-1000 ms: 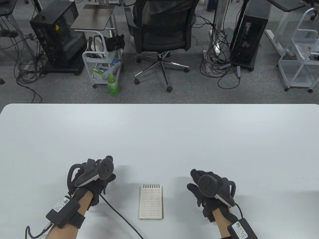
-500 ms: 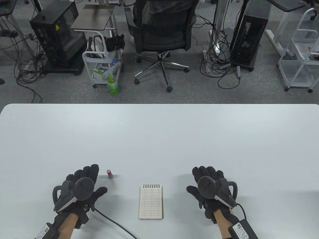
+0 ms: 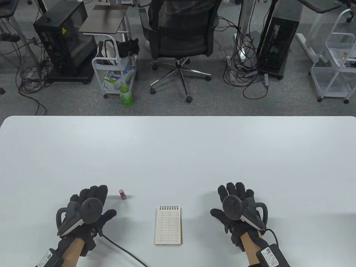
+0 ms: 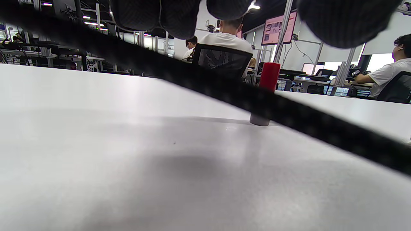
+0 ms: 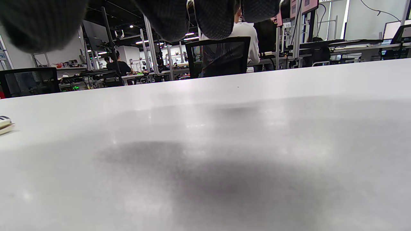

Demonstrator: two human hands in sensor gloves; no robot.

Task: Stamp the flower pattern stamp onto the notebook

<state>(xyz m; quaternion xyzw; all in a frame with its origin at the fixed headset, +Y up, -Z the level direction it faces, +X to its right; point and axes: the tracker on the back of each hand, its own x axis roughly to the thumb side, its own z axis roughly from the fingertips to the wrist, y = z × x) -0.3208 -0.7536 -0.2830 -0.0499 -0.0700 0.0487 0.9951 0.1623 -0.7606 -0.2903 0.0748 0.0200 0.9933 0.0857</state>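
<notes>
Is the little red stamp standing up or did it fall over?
Standing up. The stamp stands upright on the table, red top up, grey base down, and neither hand touches it.

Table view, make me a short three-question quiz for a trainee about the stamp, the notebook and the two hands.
1. True or false: the left hand holds the stamp.
2. Which hand is nearer the stamp? A) left B) right hand
3. Fill in: the notebook lies on the table ______ the two hands.

Key:
1. False; the stamp stands upright on the table, apart from both hands.
2. A
3. between
</notes>
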